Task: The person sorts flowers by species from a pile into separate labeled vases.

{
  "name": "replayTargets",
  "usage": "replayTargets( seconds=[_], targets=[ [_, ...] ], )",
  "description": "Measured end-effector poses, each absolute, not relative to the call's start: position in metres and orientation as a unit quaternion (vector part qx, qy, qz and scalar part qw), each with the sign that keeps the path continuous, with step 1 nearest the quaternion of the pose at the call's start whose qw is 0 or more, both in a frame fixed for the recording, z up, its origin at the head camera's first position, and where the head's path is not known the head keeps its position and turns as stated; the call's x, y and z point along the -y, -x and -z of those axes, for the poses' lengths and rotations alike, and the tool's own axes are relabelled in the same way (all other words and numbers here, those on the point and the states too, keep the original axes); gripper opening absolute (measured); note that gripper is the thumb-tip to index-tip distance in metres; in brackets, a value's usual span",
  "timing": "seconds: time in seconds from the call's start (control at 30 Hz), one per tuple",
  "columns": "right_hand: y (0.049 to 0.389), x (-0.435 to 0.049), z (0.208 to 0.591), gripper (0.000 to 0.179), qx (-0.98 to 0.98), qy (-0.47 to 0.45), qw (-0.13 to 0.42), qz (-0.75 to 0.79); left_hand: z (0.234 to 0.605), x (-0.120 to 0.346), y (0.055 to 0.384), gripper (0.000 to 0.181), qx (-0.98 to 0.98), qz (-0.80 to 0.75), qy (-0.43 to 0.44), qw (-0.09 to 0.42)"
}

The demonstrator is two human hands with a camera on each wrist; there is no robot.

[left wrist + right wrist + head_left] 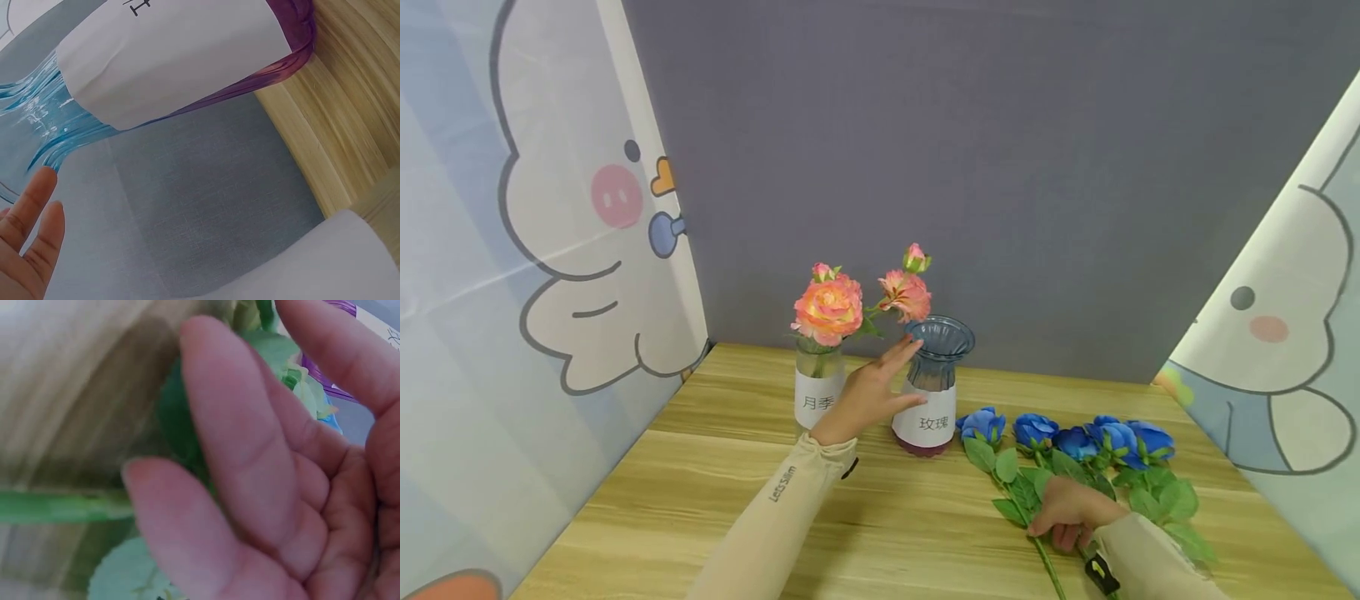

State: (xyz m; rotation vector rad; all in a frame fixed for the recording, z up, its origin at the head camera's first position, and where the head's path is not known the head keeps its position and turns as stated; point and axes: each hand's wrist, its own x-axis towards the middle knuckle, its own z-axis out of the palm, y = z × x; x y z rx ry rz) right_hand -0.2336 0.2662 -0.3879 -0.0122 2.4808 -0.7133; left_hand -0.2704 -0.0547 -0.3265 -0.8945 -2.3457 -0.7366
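Over partly hidden stems (1047, 567), whether the right hand (1070, 510) grips is unclear; the left hand (871, 398) spreads wide.

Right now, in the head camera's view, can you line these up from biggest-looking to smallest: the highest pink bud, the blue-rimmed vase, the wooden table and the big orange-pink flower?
1. wooden table
2. blue-rimmed vase
3. big orange-pink flower
4. highest pink bud

Blue roses (1076, 443) beside upright vase (936, 392)
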Motion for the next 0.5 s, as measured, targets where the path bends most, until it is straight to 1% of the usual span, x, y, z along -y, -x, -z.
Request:
replayTargets(
  seconds=[0.13, 0.23, 0.37, 0.47, 0.5],
  targets=[
    [0.2304, -0.2663, 0.3897, 0.038, -0.92, 0.009, 0.279, 0.277, 0.3247, 0.0517, 0.2711, 0.08, 0.864, 0.275, 0.333, 0.259],
    [0.2291, -0.2681, 0.3921, 0.041, -0.906, 0.024, 0.294, 0.303, 0.3246, 0.0495, 0.2714, 0.079, 0.869, 0.27, 0.325, 0.259],
    [0.2281, -0.2695, 0.3955, 0.051, -0.88, 0.044, 0.33, 0.339, 0.3268, 0.0461, 0.2722, 0.078, 0.88, 0.252, 0.302, 0.266],
    [0.2258, -0.2688, 0.3965, 0.048, -0.878, 0.055, 0.32, 0.353, 0.329, 0.0444, 0.2738, 0.079, 0.887, 0.242, 0.284, 0.273],
    [0.2252, -0.2684, 0.3965, 0.044, -0.877, 0.062, 0.312, 0.359, 0.3295, 0.0441, 0.2744, 0.079, 0.887, 0.243, 0.28, 0.274]
  ],
)
